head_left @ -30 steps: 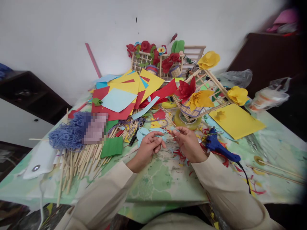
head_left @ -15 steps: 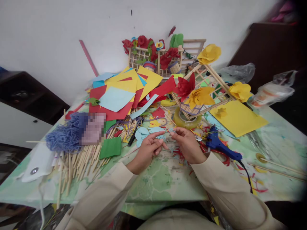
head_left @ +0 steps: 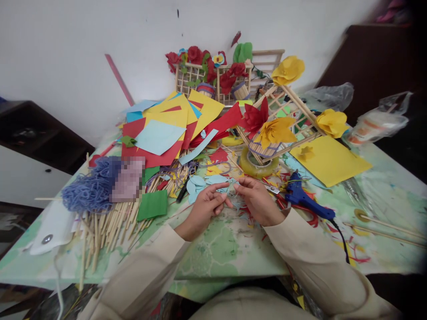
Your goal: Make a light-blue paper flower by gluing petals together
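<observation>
Both hands are close together over the near middle of the table. Between the thumb and index finger of my right hand (head_left: 256, 202) is a small light-blue paper piece (head_left: 232, 181). My left hand (head_left: 209, 208) has its index finger stretched toward that piece, its tip at the edge. The other left fingers are curled in against the thumb, and whether they grip anything is hidden. Just behind my left hand lie several light-blue paper petals (head_left: 196, 184). To the right of my right hand lie a blue hot glue gun (head_left: 302, 200) and red-handled scissors (head_left: 271, 188).
On the left are blue yarn (head_left: 88, 184), wooden sticks (head_left: 110, 231) and a green paper piece (head_left: 152, 205). Coloured sheets (head_left: 160, 138) are piled behind. A stick frame with paper flowers (head_left: 276, 131) leans by a tape roll (head_left: 255, 165). A wrapped cup (head_left: 376, 124) stands at right.
The light-blue piece in my right fingers now sits nearer my left index fingertip, and the gap between the hands has narrowed slightly. The view has shifted a little.
</observation>
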Available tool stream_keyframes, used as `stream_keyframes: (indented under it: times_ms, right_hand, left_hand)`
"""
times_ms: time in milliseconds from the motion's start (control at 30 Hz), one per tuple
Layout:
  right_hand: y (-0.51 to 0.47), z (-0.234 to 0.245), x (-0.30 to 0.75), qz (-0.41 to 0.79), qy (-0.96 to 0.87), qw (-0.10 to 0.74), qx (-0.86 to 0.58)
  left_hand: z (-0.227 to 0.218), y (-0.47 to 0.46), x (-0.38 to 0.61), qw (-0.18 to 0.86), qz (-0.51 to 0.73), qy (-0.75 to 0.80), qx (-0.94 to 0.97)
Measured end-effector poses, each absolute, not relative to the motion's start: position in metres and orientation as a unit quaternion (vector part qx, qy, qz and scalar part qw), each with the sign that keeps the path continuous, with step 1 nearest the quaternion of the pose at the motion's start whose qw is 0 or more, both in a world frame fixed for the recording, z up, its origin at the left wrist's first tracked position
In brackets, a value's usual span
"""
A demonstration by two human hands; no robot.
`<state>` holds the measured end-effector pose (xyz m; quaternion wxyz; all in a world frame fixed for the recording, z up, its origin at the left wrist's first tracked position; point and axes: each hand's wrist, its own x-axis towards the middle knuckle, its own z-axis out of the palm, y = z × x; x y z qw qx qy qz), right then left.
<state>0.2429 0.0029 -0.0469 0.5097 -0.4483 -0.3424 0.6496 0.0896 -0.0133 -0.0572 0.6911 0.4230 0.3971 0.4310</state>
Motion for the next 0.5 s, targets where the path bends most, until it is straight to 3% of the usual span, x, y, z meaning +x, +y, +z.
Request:
stream_keyframes:
  times_ms: [500]
  right_hand:
    - [0.0025, -0.0475, 0.2451, 0.683, -0.339, 0.493, -0.420]
  left_hand:
    - [-0.0594, -0.0128, 0.0884, 0.684, 0.421, 0.411, 0.431]
